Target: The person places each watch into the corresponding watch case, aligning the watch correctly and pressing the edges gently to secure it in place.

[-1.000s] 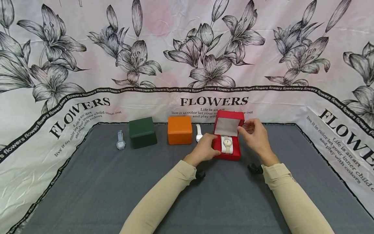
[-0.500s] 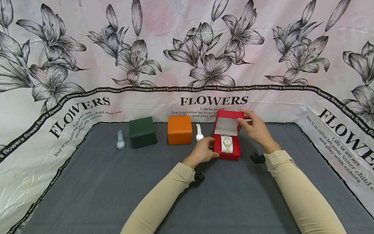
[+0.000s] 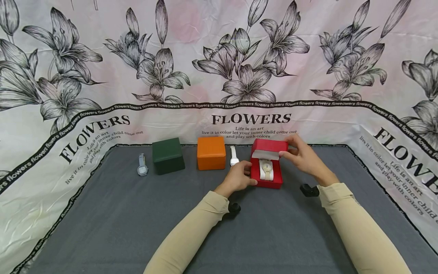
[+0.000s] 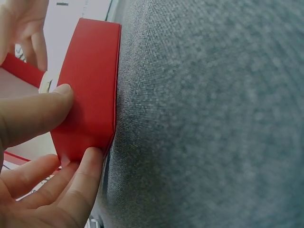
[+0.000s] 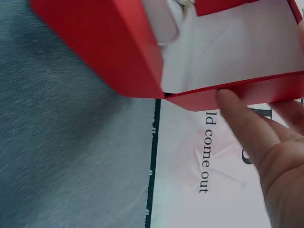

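A red watch box (image 3: 270,184) stands on the grey cloth, its lid (image 3: 271,145) tilted partway down over the base. Inside, a watch with a beige strap (image 3: 267,168) sits round a white cushion. My left hand (image 3: 236,178) holds the base at its left side; the left wrist view shows the thumb (image 4: 59,102) on one face and fingertips around the corner. With my right hand (image 3: 303,156) I grip the lid by its right edge. The right wrist view shows the thumb on the red lid side (image 5: 199,97), other fingers partly hidden behind.
Left of the red box lies a white watch (image 3: 234,156). Farther left stand an orange box (image 3: 211,153) and a green box (image 3: 167,156), both with lids down. A pale blue watch (image 3: 142,165) lies at the far left. A flower-printed cloth (image 3: 181,121) hangs behind.
The lid has swung forward and down, covering more of the base. My right hand moved from beside the lid to gripping it. The left hand stays at the base.
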{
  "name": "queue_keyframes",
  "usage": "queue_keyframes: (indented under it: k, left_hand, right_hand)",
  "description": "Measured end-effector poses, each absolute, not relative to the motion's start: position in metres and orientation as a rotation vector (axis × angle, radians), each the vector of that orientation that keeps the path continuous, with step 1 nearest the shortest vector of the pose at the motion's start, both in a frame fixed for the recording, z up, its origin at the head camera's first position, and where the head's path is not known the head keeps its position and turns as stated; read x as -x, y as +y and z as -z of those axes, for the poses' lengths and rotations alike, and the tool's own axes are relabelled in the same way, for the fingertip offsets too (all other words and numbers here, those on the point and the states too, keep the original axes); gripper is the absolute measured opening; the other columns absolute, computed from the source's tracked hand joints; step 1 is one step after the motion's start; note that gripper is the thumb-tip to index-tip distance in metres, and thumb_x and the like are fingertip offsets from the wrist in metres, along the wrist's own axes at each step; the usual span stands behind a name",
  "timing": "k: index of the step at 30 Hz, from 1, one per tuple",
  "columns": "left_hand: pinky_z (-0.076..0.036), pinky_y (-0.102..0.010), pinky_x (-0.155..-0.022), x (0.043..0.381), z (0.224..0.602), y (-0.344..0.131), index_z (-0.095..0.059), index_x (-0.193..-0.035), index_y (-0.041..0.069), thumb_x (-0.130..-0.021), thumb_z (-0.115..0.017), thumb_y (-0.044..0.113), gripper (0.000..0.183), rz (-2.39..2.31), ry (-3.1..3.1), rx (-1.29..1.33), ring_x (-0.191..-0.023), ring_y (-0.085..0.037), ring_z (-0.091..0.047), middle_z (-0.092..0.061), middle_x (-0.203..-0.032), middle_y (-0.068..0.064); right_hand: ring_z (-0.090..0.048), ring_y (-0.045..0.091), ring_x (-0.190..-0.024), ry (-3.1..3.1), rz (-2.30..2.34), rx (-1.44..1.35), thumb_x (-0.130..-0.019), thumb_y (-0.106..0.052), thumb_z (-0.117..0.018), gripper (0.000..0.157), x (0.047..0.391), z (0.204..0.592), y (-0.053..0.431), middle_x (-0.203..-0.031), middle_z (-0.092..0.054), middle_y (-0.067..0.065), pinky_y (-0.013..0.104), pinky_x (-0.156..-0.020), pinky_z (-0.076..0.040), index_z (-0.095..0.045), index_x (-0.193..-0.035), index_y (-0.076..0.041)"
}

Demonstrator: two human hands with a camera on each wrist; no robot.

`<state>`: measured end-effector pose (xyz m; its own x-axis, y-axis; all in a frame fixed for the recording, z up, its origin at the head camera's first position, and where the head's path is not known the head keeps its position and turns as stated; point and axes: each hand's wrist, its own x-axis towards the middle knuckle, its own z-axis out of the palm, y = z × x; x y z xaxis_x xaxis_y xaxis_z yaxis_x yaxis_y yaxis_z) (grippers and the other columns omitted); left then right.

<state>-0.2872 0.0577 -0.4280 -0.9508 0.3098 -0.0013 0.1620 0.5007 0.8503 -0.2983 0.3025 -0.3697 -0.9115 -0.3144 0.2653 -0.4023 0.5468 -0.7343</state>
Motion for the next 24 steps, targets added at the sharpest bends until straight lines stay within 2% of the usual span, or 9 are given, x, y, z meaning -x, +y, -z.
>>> queue_keyframes:
  k: [6,12,17,24]
  left_hand:
    - [-0.053,-0.027,-0.078,0.287,0.428,0.057,-0.057,-0.126,0.005,-0.072,-0.083,0.006,0.059,-1.48,2.542,-0.391,-0.098,-0.018,-0.063,-0.066,-0.111,-0.008]
    - [-0.053,-0.028,-0.08,0.289,0.428,0.055,-0.057,-0.125,0.005,-0.072,-0.083,0.005,0.059,-1.507,2.514,-0.395,-0.099,-0.019,-0.063,-0.065,-0.112,-0.008]
    - [-0.053,-0.028,-0.081,0.29,0.427,0.053,-0.057,-0.126,0.005,-0.073,-0.082,0.006,0.059,-1.506,2.504,-0.398,-0.1,-0.019,-0.062,-0.064,-0.113,-0.007]
    - [-0.054,-0.027,-0.077,0.292,0.425,0.052,-0.058,-0.125,0.004,-0.073,-0.081,0.002,0.057,-1.536,2.496,-0.426,-0.099,-0.018,-0.064,-0.064,-0.114,-0.006]
  right_hand:
    - [-0.056,0.045,-0.113,-2.608,-1.138,-0.699,-0.087,-0.018,-0.071,0.047,0.281,0.382,0.304,-0.127,-0.052,0.017,0.053,-0.084,-0.05,-0.045,-0.124,-0.005]
    - [-0.059,0.036,-0.11,-2.545,-1.032,-0.763,-0.081,-0.009,-0.076,0.05,0.267,0.394,0.298,-0.129,-0.052,0.016,0.05,-0.082,-0.052,-0.049,-0.124,-0.003]
    - [-0.054,0.03,-0.109,-2.483,-0.916,-0.848,-0.076,0.002,-0.078,0.051,0.258,0.403,0.293,-0.123,-0.051,0.016,0.047,-0.082,-0.052,-0.051,-0.119,0.001]
    - [-0.05,0.025,-0.11,-2.458,-0.783,-0.855,-0.071,0.003,-0.081,0.055,0.253,0.416,0.288,-0.122,-0.05,0.013,0.043,-0.081,-0.053,-0.055,-0.118,-0.003]
